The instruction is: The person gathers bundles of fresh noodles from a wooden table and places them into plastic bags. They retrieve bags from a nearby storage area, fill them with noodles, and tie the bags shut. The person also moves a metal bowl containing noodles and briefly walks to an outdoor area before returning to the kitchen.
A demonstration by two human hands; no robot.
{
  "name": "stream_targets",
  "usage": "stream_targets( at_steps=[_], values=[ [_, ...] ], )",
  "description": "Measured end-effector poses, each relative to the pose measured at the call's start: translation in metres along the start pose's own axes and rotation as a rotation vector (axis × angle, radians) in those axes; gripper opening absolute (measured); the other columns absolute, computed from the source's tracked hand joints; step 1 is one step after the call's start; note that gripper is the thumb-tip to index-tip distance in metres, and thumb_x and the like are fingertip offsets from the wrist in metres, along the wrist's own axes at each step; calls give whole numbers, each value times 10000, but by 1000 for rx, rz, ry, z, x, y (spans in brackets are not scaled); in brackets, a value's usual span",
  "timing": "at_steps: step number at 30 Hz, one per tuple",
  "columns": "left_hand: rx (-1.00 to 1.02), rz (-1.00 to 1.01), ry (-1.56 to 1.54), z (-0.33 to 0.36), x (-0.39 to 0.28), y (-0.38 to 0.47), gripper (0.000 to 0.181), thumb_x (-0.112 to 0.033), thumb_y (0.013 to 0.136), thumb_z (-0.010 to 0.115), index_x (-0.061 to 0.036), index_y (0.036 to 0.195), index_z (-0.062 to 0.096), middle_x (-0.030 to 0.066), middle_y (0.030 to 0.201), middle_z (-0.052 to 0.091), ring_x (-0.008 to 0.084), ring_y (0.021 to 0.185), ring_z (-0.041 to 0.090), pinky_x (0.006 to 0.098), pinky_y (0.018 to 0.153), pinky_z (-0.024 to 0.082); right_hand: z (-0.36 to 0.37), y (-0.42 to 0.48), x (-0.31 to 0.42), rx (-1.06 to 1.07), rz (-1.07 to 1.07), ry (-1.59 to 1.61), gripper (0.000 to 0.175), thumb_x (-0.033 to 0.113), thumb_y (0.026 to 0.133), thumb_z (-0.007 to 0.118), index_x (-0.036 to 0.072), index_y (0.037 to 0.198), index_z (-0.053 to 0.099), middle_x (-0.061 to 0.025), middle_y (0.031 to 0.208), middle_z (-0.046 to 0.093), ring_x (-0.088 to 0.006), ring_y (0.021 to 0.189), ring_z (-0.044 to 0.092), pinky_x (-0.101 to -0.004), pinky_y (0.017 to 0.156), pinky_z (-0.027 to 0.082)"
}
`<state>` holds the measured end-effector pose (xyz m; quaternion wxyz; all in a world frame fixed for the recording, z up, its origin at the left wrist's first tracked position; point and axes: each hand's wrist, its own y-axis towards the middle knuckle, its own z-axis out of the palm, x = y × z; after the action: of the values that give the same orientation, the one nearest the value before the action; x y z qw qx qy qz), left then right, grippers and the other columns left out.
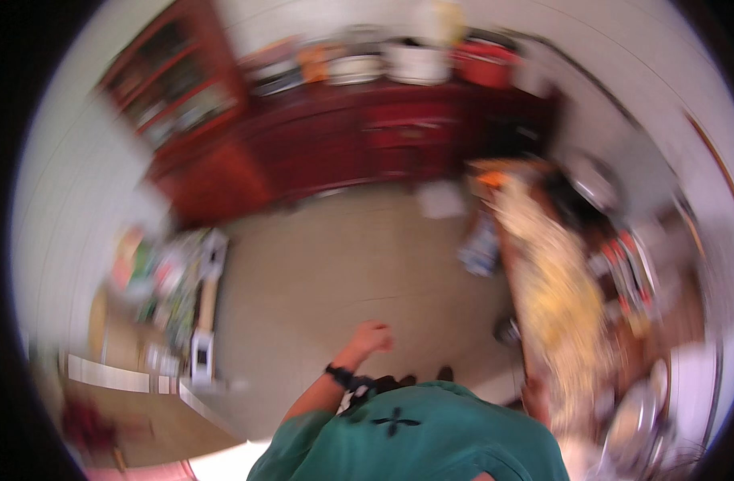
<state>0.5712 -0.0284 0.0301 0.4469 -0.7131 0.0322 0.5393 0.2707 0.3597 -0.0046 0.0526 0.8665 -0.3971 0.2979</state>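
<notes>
My left hand (373,337) hangs over the tiled floor (318,270) in front of my body, its fingers curled in with nothing seen in them. A dark band (341,376) circles that wrist. On the right, my right hand (535,398) is a blur beside the edge of a long table (517,288). Whether it touches the table or holds anything is not clear. Crumpled, pale yellow sheeting (559,300), its material unclear, covers much of the tabletop. A bit of my shoes (445,373) shows below my green shirt (397,445).
Dark red cabinets (318,150) line the far wall, topped by a white pot (416,63) and a red pot (486,63). A glass-fronted cupboard (180,78) stands far left. Cluttered goods (168,288) sit along the left. A bluish-white package (481,246) lies by the table.
</notes>
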Motion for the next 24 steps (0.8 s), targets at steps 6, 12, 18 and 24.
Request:
stream_targets(
  at_steps=[6,12,18,24],
  values=[
    [-240,14,-129,-59,40,-75,263,-168,904,545,61,1029,582,151,801,655,234,692,669,335,621,569,29,91,43,337,-247,-109,198,133,743,574,12,877,658,-190,740,656,-367,742,640,-445,685,522],
    [-596,-60,-472,-105,105,-143,259,-136,863,537,70,1010,593,176,775,648,244,626,663,344,547,573,108,183,138,255,-703,-43,191,134,739,584,23,873,664,-214,825,648,-387,814,626,-449,752,508],
    [-648,1,-640,-151,143,-165,271,-137,879,540,73,1045,579,193,813,657,274,670,676,355,593,584,145,185,239,410,-769,-133,232,151,748,559,34,914,672,-208,852,654,-387,831,628,-436,761,515],
    [-793,45,-739,-231,163,-195,262,-129,878,538,69,1045,573,198,829,659,285,684,679,363,608,587,196,190,290,616,-636,-287,271,234,749,546,94,923,699,-187,861,667,-365,849,645,-412,769,525]
  ],
)
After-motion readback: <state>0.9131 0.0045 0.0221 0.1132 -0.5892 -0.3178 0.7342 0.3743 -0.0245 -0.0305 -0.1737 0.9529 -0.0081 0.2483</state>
